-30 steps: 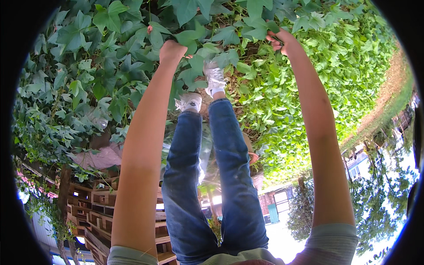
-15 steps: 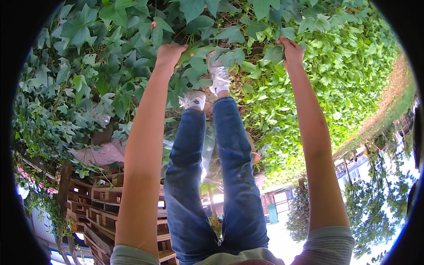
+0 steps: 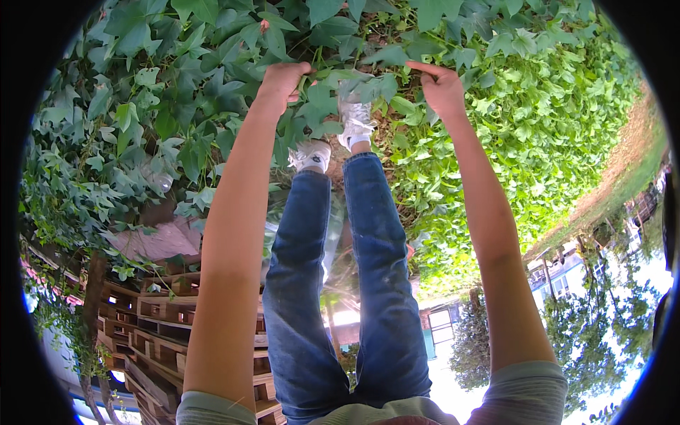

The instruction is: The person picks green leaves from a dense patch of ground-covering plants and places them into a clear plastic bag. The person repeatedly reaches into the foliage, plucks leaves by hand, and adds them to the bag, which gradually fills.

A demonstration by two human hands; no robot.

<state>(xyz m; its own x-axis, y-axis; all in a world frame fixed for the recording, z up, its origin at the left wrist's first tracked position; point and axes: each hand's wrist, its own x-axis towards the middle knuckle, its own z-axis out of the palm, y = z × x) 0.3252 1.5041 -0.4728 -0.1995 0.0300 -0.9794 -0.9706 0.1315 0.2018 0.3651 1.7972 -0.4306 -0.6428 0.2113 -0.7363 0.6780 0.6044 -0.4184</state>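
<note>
My left hand [image 3: 285,82] is closed around green leaf stems [image 3: 306,86], with lobed leaves [image 3: 320,100] hanging beside it above my shoes. To the right, my right hand [image 3: 442,91] has its index finger stretched left toward a broad green leaf [image 3: 387,55]. Its other fingers are partly curled, and the palm side is hidden. Dense leafy vines [image 3: 212,85] surround both hands. A small reddish, withered leaf [image 3: 265,25] shows among the foliage beyond my left hand.
My white sneakers [image 3: 354,119] stand on a narrow strip of brown soil between the vines. Stacked wooden pallets [image 3: 163,312] are at the lower left, near a tree trunk [image 3: 92,290]. Brighter low foliage [image 3: 524,142] spreads on the right, bordered by a dirt strip [image 3: 616,170].
My right hand has moved left and slightly down, going from a pinch at a leaf to a stretched index finger. My left hand has shifted slightly right and stays closed on the stems.
</note>
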